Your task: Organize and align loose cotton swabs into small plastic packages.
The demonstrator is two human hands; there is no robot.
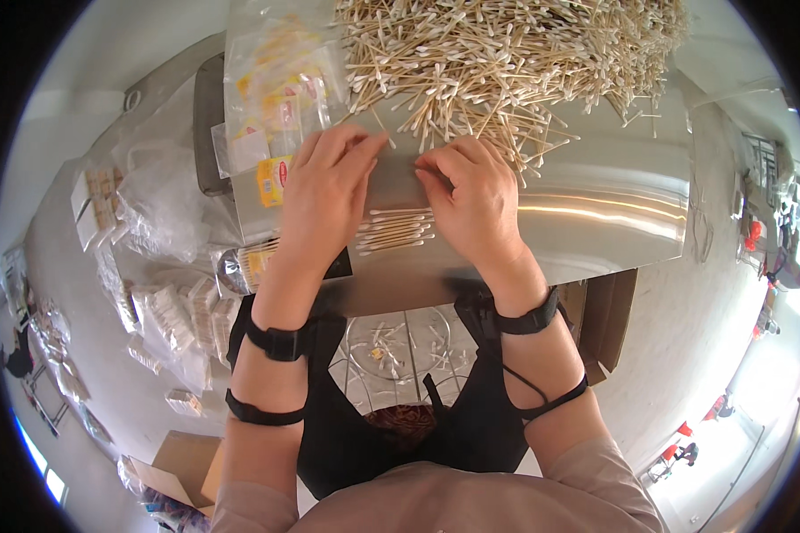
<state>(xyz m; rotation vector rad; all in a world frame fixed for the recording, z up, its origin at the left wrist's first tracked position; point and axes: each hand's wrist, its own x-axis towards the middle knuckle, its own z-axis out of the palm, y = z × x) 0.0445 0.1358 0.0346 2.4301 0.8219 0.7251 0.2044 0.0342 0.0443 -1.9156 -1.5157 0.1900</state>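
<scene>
My left hand (329, 173) is over the metal tabletop (596, 213), its fingers stretched toward the middle. A loose cotton swab lies by its fingertips, and nothing shows in its grip. Across a small gap, my right hand (476, 191) has its thumb and forefinger curled close together at the near edge of a large heap of cotton swabs (507, 62). Whether something small is between those fingertips, I cannot make out. Nearer to me, a neat row of cotton swabs (396, 231) lies side by side between my wrists.
Clear plastic bags with yellow labels (284, 98) lie at the tabletop's left. A swab-filled pack (256, 262) sits by my left forearm. Bundled packs (173, 315) and a cardboard box (182, 466) stand at left; another box (609, 315) is at right. Fallen swabs (387, 346) lie below.
</scene>
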